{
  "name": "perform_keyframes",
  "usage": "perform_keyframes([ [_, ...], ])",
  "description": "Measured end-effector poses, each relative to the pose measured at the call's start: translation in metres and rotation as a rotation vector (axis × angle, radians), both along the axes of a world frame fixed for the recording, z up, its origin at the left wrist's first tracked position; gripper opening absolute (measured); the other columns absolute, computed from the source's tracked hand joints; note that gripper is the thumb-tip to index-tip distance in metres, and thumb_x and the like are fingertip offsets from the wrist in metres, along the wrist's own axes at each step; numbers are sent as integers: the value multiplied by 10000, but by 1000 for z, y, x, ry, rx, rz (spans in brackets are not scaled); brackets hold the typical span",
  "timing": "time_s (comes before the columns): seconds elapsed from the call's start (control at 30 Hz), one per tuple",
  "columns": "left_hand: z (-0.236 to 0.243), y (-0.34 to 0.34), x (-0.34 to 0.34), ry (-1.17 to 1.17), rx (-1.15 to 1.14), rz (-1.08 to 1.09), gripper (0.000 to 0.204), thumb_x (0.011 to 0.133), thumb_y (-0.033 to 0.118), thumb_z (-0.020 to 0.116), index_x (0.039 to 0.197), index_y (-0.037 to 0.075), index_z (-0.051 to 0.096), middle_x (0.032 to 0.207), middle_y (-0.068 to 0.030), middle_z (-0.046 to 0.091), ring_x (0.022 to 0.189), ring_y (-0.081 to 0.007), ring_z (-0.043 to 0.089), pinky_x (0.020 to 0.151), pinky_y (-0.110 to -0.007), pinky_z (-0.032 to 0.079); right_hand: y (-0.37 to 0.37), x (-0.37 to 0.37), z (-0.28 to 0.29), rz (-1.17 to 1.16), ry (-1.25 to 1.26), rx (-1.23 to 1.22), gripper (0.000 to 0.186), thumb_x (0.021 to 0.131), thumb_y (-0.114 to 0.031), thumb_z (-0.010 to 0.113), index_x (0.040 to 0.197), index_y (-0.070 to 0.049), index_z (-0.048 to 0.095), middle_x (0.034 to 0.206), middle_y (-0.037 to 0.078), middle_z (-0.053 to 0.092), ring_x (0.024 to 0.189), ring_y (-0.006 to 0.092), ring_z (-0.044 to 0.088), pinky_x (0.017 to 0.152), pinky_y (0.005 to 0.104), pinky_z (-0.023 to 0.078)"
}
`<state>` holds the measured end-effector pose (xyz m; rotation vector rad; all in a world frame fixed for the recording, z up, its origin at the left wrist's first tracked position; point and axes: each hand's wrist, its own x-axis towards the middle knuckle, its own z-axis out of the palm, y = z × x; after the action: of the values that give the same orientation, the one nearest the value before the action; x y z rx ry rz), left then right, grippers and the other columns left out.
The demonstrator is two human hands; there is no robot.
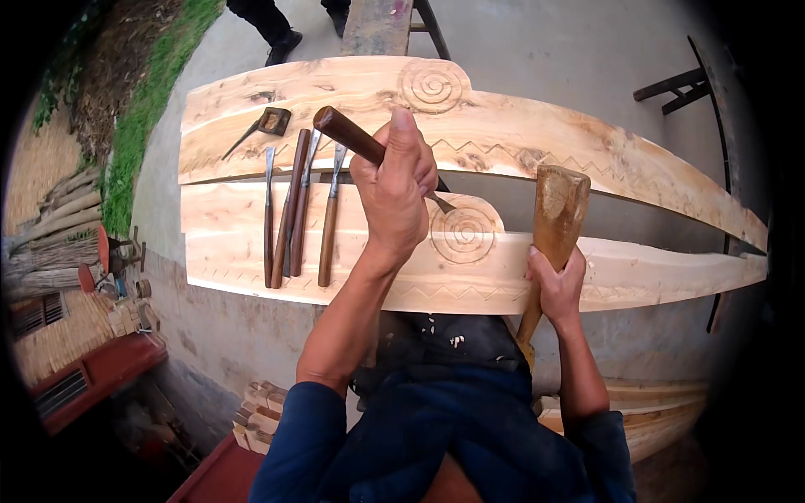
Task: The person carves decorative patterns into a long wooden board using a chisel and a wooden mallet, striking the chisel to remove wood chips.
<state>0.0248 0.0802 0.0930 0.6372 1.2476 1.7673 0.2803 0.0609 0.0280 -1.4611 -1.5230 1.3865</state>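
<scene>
My left hand (392, 193) is closed around the dark wooden handle of a chisel (349, 136), thumb along the handle. Its metal tip meets the carved spiral (465, 235) on the near pale board (222, 230). In my right hand (560, 285) is a wooden mallet (562, 205), gripped by its handle, with the thick head pointing up and away from me over the near board. To the left of my left hand, several chisels (300, 201) with long wooden handles lie across the near board, their metal ends toward the far board.
Beyond lies a matching far board (352, 92) with its own spiral and a zigzag line. A small dark square cup with a thin stick (273, 121) rests on it. Trestle legs (679, 88) stand at the far right, a person's legs (268, 25) at the top. Stacked wood (54, 226) is at left.
</scene>
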Motion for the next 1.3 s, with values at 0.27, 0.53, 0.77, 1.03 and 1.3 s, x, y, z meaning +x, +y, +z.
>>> perform_keyframes([
  [0.27, -2, 5, 0, -3, 28, -4, 593, 1108, 460, 547, 653, 169, 302, 562, 46, 303, 482, -67, 274, 445, -250, 223, 2, -1, 1, 3, -16, -4, 193, 906, -152, 713, 877, 20, 631, 652, 57, 626, 600, 137, 605, 574, 323, 477],
  [0.53, -5, 8, 5, 15, -2, -14, 572, 1105, 450, 562, 665, 164, 333, 570, 49, 316, 485, -60, 282, 446, -243, 224, 2, -1, 1, 6, -22, 3, 191, 901, -152, 714, 875, 21, 636, 652, 62, 625, 601, 137, 602, 578, 326, 477],
  [0.77, -9, 10, 20, 131, 11, -16, 529, 1102, 419, 586, 700, 132, 398, 587, 61, 362, 505, -40, 310, 453, -240, 232, 3, 0, 2, 9, -33, -20, 207, 898, -169, 723, 898, 19, 637, 663, 61, 634, 605, 142, 613, 588, 328, 489],
  [1.03, -14, -13, 36, 383, 84, 46, 545, 1080, 300, 657, 656, 116, 370, 590, 61, 357, 555, -40, 323, 488, -269, 255, 15, -3, 58, 92, -40, 117, 220, 879, -75, 749, 1048, 37, 663, 933, 81, 692, 790, 166, 682, 720, 315, 572],
  [1.3, -11, -12, 44, 483, 205, 57, 496, 1037, 130, 691, 660, 29, 385, 597, 18, 304, 585, -73, 275, 501, -316, 248, 46, 15, 228, -231, 558, 952, 334, 985, -103, 586, 1281, -13, 458, 990, 72, 514, 879, 169, 549, 858, 305, 480],
])
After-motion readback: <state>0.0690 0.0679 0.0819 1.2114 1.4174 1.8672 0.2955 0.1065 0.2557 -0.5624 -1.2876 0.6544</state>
